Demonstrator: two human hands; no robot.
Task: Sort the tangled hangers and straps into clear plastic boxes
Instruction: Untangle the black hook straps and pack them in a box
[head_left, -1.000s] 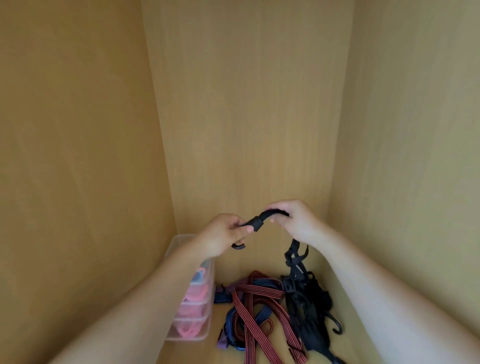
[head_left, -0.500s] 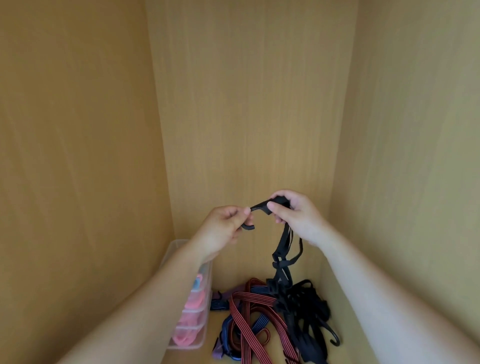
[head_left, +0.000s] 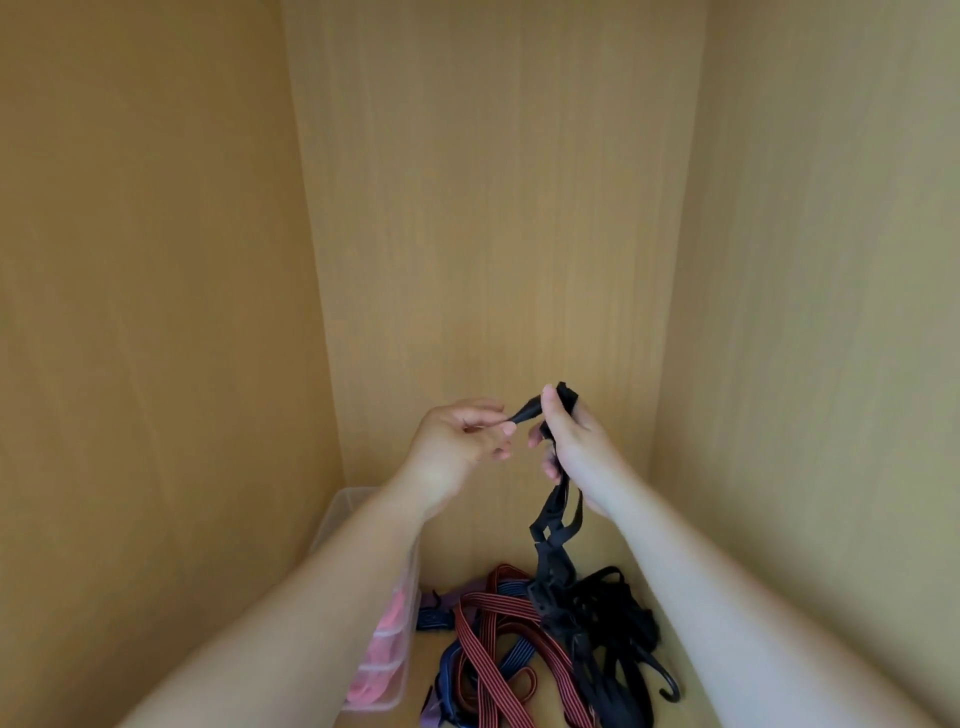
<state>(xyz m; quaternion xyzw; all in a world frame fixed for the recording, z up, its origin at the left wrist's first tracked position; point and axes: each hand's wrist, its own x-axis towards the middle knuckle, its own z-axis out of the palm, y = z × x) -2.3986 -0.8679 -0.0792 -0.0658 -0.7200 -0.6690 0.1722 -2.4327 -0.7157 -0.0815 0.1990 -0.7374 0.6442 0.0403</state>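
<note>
Our left forearm hides most of the clear plastic box (head_left: 387, 670). Our right hand (head_left: 574, 441) grips the black strap (head_left: 556, 519), raised, its tail trailing to the tangle below; our left hand (head_left: 457, 441) pinches the strap's end beside it.

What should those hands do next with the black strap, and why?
Probably keep lifting: the right hand and left hand hold the black strap by its top end, while its lower part is still knotted into the pile of straps beside the clear box.

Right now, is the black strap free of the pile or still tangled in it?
Still tangled. The black strap hangs from the right hand into the pile, its lower end knotted among the other cords.
</note>
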